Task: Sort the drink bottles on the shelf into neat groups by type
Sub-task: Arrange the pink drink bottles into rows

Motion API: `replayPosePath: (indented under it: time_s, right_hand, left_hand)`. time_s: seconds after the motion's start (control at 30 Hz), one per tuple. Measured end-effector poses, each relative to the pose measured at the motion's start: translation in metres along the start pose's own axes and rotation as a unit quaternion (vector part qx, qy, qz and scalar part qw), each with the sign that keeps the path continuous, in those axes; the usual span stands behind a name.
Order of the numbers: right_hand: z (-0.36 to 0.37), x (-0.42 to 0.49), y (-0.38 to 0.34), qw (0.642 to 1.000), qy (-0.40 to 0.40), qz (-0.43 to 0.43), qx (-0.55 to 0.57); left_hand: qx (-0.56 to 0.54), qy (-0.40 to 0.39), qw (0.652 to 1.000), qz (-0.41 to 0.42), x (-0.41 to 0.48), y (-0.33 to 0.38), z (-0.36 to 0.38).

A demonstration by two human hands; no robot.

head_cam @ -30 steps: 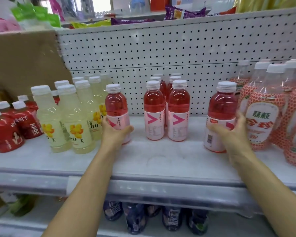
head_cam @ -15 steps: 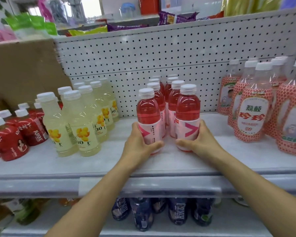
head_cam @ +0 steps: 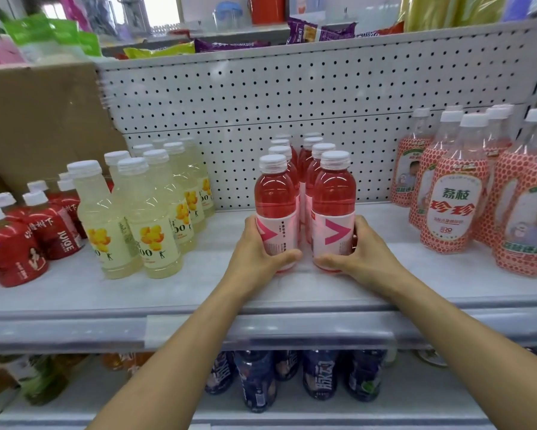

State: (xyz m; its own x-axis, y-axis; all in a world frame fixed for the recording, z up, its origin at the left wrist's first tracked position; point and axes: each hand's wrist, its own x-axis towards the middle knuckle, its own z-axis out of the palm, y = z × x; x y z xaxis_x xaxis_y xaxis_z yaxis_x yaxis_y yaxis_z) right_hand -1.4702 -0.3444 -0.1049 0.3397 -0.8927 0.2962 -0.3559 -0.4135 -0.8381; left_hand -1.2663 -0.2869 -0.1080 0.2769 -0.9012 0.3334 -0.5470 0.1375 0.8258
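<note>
Two pink bottles stand upright at the front of the shelf [head_cam: 198, 293], mid-frame, side by side with a narrow gap between them. The left hand [head_cam: 257, 252] grips the left pink bottle [head_cam: 275, 193] low on its label, with its fingers [head_cam: 251, 226] wrapped round the outer side and the thumb across the front near the base. The right hand [head_cam: 366, 256] holds the right pink bottle [head_cam: 334, 193] the same way: thumb along the bottom edge of the label, fingers curled round the right flank. Whether the two bases rest on the shelf or hang just above it, I cannot tell.

Behind them more pink bottles [head_cam: 323, 148] run back in two rows toward the pegboard [head_cam: 292, 97]. To the left stand pale yellow bottles [head_cam: 149, 225] and, beyond those, red juice bottles [head_cam: 53, 231]. To the right — well apart — are tall dotted bottles [head_cam: 453, 209]. Dark bottles [head_cam: 257, 380] stand on the lower shelf.
</note>
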Motion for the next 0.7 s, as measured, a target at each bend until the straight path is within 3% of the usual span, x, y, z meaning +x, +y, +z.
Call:
replayPosePath:
  time_s: [0.2,0.7]
  right_hand:
    - [0.0016,0.0011,0.0012,1.0,-0.011,0.001,-0.017]
    - [0.0051,0.002,0.0011,1.0,0.003,0.003,-0.03]
  left_hand:
    - [-0.074,-0.049,0.995,-0.047,0.0024,-0.0033,-0.0015]
    - [-0.046,-0.044,0.998,-0.025,0.0008,-0.0054,0.0024]
